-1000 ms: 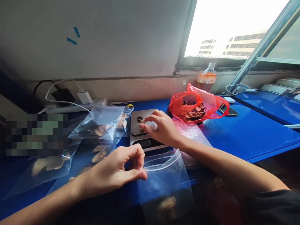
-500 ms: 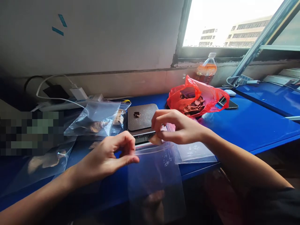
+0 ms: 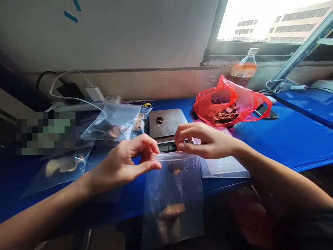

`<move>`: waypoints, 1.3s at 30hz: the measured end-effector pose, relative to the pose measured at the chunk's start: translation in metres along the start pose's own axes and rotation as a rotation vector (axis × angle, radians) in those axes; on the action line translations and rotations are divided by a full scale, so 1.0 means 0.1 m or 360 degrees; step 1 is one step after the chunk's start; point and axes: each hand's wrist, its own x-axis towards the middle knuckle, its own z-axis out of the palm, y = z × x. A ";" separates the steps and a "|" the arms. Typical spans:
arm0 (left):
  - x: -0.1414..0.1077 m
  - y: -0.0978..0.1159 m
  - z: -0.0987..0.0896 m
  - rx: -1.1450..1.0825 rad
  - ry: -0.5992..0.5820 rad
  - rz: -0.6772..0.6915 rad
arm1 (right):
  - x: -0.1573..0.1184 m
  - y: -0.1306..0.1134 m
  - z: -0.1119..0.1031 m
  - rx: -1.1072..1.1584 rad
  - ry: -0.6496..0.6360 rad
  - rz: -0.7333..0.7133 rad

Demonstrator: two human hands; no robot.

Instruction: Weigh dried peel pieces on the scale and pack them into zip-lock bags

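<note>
A clear zip-lock bag (image 3: 149, 194) with white writing hangs over the table's front edge. My left hand (image 3: 132, 158) is closed in a pinch on the top left corner of its mouth. At the mouth's right side my right hand (image 3: 205, 140) is closed, with fingers curled and fingertips at the rim; its hold on the plastic is partly hidden. Several brownish dried pieces (image 3: 173, 210) lie low in the bag, and a small piece (image 3: 177, 170) shows just below the mouth. Behind the hands sits a digital scale (image 3: 169, 128), bearing one dark shrivelled piece (image 3: 159, 120).
A red plastic bag (image 3: 201, 106) of dark dried slices stands behind right, with a bottle (image 3: 243, 71) and phone (image 3: 272, 113) near it. Filled clear bags (image 3: 111, 118) lie left. A flat clear bag (image 3: 226, 166) lies right, on the blue table (image 3: 291, 139).
The pale piece that was in my right hand's fingers is no longer there; a piece now shows inside the bag, below its mouth. The camera view has shifted slightly.
</note>
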 end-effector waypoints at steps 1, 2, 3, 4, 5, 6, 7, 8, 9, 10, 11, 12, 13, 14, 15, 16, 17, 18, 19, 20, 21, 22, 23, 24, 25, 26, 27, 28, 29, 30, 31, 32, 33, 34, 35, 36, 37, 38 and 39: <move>0.00 0.02 0.00 -0.0011 0.0057 0.0008 | 0.00 0.00 0.00 0.0012 0.0030 0.0005; -0.01 0.03 0.00 -0.0020 0.0131 0.0012 | 0.00 0.01 0.00 0.0033 0.0064 0.0015; -0.01 0.04 0.01 -0.0033 0.0223 0.0021 | 0.00 0.01 0.00 0.0057 0.0103 0.0029; -0.03 0.05 0.01 -0.0054 0.0324 0.0039 | 0.00 0.00 0.00 0.0082 0.0143 0.0046; -0.04 0.06 0.01 -0.0079 0.0421 0.0063 | 0.00 0.00 0.00 0.0104 0.0184 0.0063; -0.05 0.06 0.02 -0.0106 0.0504 0.0088 | -0.01 -0.01 0.00 0.0120 0.0222 0.0076; -0.07 0.05 0.02 -0.0130 0.0569 0.0117 | -0.01 -0.01 -0.01 0.0131 0.0253 0.0083; -0.07 0.04 0.02 -0.0147 0.0618 0.0142 | -0.01 -0.02 -0.01 0.0139 0.0272 0.0082; -0.07 0.03 0.02 -0.0158 0.0658 0.0163 | -0.01 -0.02 -0.01 0.0142 0.0276 0.0078; -0.07 0.01 0.02 -0.0164 0.0688 0.0172 | -0.01 -0.02 -0.01 0.0140 0.0267 0.0076; -0.05 0.00 0.01 -0.0160 0.0688 0.0161 | -0.01 -0.02 0.00 0.0133 0.0248 0.0078; -0.03 -0.01 0.01 -0.0145 0.0637 0.0123 | -0.01 -0.01 0.00 0.0124 0.0224 0.0078; -0.01 -0.02 0.01 -0.0116 0.0546 0.0064 | 0.00 0.00 0.02 0.0116 0.0201 0.0075; 0.02 -0.02 0.01 -0.0077 0.0432 -0.0010 | 0.01 0.02 0.03 0.0107 0.0183 0.0067; 0.04 -0.01 0.01 -0.0039 0.0314 -0.0074 | 0.02 0.03 0.05 0.0100 0.0174 0.0054; 0.05 -0.01 0.01 -0.0008 0.0224 -0.0113 | 0.03 0.05 0.06 0.0096 0.0171 0.0039; 0.05 0.01 0.02 0.0007 0.0178 -0.0120 | 0.03 0.06 0.08 0.0098 0.0173 0.0025; 0.05 0.02 0.02 0.0004 0.0188 -0.0101 | 0.04 0.07 0.09 0.0104 0.0180 0.0014; 0.04 0.03 0.02 -0.0004 0.0231 -0.0075 | 0.04 0.07 0.10 0.0112 0.0190 0.0007; 0.03 0.05 0.02 -0.0017 0.0292 -0.0047 | 0.05 0.06 0.11 0.0121 0.0204 0.0004; 0.02 0.05 0.02 -0.0029 0.0366 -0.0027 | 0.04 0.05 0.11 0.0130 0.0224 0.0008; 0.01 0.06 0.01 -0.0036 0.0445 -0.0021 | 0.04 0.04 0.11 0.0141 0.0246 0.0020; 0.01 0.05 0.01 -0.0038 0.0511 -0.0023 | 0.03 0.02 0.10 0.0158 0.0262 0.0045; 0.01 0.05 0.00 -0.0034 0.0555 -0.0024 | 0.02 0.01 0.10 0.0187 0.0274 0.0078; 0.01 0.04 -0.01 -0.0026 0.0559 -0.0033 | 0.02 0.01 0.10 0.0229 0.0278 0.0119; 0.01 0.03 -0.01 -0.0011 0.0522 -0.0046 | 0.02 0.01 0.09 0.0273 0.0288 0.0159; 0.02 0.02 -0.01 0.0014 0.0450 -0.0052 | 0.03 0.03 0.09 0.0301 0.0323 0.0184; 0.02 0.01 -0.01 0.0051 0.0354 -0.0043 | 0.04 0.05 0.09 0.0289 0.0389 0.0193; 0.02 0.01 -0.01 0.0102 0.0248 -0.0014 | 0.07 0.09 0.10 0.0227 0.0491 0.0180; 0.01 0.01 0.01 0.0160 0.0144 0.0032 | 0.11 0.13 0.11 0.0121 0.0622 0.0151; 0.00 0.01 0.02 0.0220 0.0054 0.0087 | 0.16 0.18 0.12 -0.0010 0.0754 0.0116; -0.01 0.01 0.04 0.0270 -0.0013 0.0148 | 0.22 0.22 0.13 -0.0147 0.0867 0.0086; -0.02 0.02 0.05 0.0305 -0.0062 0.0196 | 0.29 0.27 0.15 -0.0272 0.0929 0.0067; -0.03 0.03 0.07 0.0322 -0.0094 0.0228 | 0.37 0.32 0.17 -0.0380 0.0929 0.0058; -0.03 0.03 0.09 0.0326 -0.0107 0.0247 | 0.46 0.36 0.19 -0.0473 0.0879 0.0052; -0.04 0.04 0.10 0.0320 -0.0110 0.0257 | 0.54 0.39 0.21 -0.0551 0.0787 0.0050; -0.04 0.05 0.10 0.0309 -0.0110 0.0266 | 0.62 0.43 0.22 -0.0613 0.0685 0.0052; -0.04 0.05 0.10 0.0295 -0.0111 0.0277 | 0.69 0.47 0.22 -0.0655 0.0603 0.0067; -0.05 0.05 0.10 0.0284 -0.0111 0.0288 | 0.76 0.50 0.22 -0.0671 0.0551 0.0099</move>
